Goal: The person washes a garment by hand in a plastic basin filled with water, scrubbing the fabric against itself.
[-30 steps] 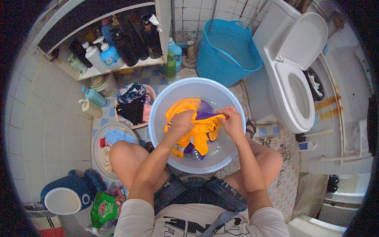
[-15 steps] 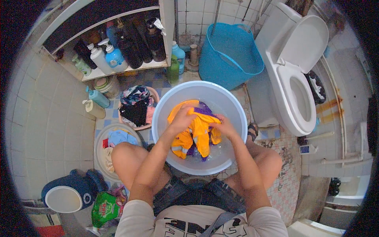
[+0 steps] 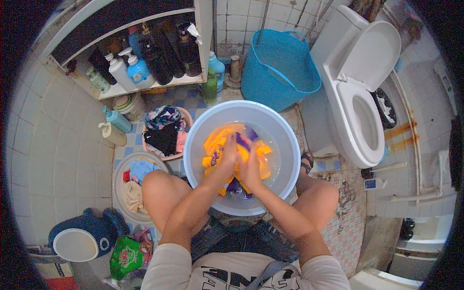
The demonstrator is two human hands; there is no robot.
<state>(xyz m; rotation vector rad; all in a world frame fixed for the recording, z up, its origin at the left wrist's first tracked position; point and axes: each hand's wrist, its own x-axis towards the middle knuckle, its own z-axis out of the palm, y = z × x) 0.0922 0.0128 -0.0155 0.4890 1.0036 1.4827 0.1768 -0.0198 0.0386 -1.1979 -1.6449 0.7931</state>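
Note:
A light-blue basin [image 3: 290,140] stands between my knees, with water in the bottom. In it lies a wet garment [image 3: 262,164], orange with purple parts, bunched up and partly under the water. My left hand [image 3: 229,155] and my right hand [image 3: 248,166] are close together over the middle of the garment. A fold with purple cloth is caught between them, both hands closed on it. Motion blurs the fingers, and part of the garment is hidden beneath the hands.
Left of the basin stand a pink tub [image 3: 190,116] of dark clothes and a pale round basin [image 3: 117,191] with more laundry. Bottles [image 3: 118,121] line the left wall and shelf. A blue bucket [image 3: 295,79] and a toilet [image 3: 343,106] are beyond, at right.
My hands have come together and moved down toward me; they were apart, holding up a stretch of the garment's purple edge. The garment now lies lower and more bunched in the water.

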